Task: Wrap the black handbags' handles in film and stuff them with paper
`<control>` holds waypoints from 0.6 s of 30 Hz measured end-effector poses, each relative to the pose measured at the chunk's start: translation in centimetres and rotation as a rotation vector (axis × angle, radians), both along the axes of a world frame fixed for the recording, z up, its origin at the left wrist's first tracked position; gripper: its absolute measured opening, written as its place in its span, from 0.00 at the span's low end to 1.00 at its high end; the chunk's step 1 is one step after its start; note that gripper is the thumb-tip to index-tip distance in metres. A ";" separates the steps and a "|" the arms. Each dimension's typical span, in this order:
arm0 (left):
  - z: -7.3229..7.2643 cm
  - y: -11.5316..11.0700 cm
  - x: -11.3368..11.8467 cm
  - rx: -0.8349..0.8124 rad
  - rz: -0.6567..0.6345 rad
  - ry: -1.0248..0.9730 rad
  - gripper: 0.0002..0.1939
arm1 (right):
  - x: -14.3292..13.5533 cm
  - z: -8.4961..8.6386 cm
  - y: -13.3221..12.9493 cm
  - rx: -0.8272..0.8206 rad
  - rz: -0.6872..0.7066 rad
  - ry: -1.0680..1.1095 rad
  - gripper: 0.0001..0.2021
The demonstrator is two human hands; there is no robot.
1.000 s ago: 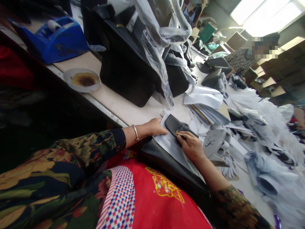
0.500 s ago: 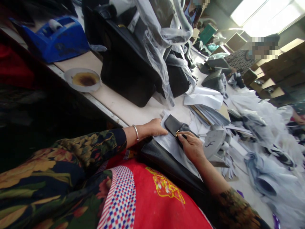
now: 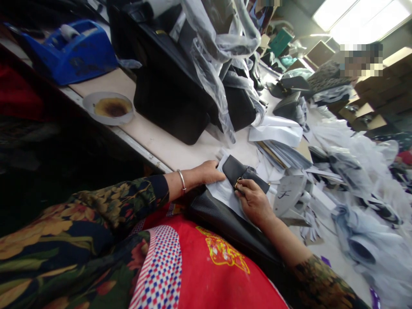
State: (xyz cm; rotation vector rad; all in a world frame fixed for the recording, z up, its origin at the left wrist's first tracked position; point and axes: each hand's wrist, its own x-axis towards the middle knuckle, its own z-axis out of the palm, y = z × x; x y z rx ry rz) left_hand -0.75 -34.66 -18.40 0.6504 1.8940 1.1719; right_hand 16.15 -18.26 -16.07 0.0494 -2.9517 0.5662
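Note:
A dark leather flap piece (image 3: 234, 166) with a gold-coloured buckle (image 3: 238, 182) lies on a white sheet (image 3: 222, 190), over a black leather bag (image 3: 222, 210) at my lap. My left hand (image 3: 210, 172) is closed on the sheet's left edge, thumb on top; what its fingers touch underneath is hidden. At the buckle, the thumb and forefinger of my right hand (image 3: 254, 199) are pinched together, and the other fingers curl beside the dark leather.
Large black bags (image 3: 174, 98) with plastic-wrapped handles stand ahead on the table. A blue tape dispenser (image 3: 80, 56) and a shallow dish (image 3: 92, 103) with brown residue sit left. Paper stacks (image 3: 283, 152) and plastic wrapping (image 3: 360, 171) lie right. A person (image 3: 331, 79) is beyond.
My right hand has shifted slightly left and turned at the buckle, uncovering more of the dark leather's right end. My left hand keeps its hold. The person in the background has moved a little.

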 end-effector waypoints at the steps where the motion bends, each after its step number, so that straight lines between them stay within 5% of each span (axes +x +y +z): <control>1: 0.1 0.0 0.0 -0.001 0.001 -0.003 0.16 | 0.0 0.1 0.1 0.002 0.011 -0.012 0.11; 18: 0.1 0.2 0.2 0.003 0.002 0.074 0.14 | -2.0 -0.5 -0.1 -0.022 -0.011 0.045 0.12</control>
